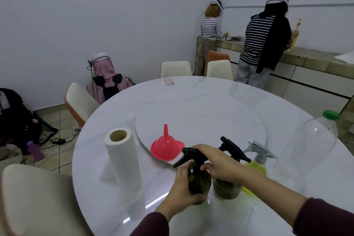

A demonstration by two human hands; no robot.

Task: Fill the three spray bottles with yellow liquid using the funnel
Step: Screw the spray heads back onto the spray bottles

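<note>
Apparently stage: late, capping.
Left hand (182,184): wraps dark green spray bottle (199,178).
Right hand (216,163): curls round its trigger head (191,154).
Pink funnel (166,146): set aside.
Large clear bottle (308,147): looks empty.

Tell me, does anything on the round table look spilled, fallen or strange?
Nothing looks spilled. One oddity: the pink plastic funnel stands upside down, spout up, on the turntable edge. The large clear bottle with green cap looks empty.

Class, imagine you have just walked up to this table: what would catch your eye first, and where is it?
Probably the bright pink funnel, standing mouth-down near the table's middle. Just in front of it, the left hand grips a dark spray bottle while the right hand holds its black trigger top. A tall white paper towel roll stands to the left.
</note>
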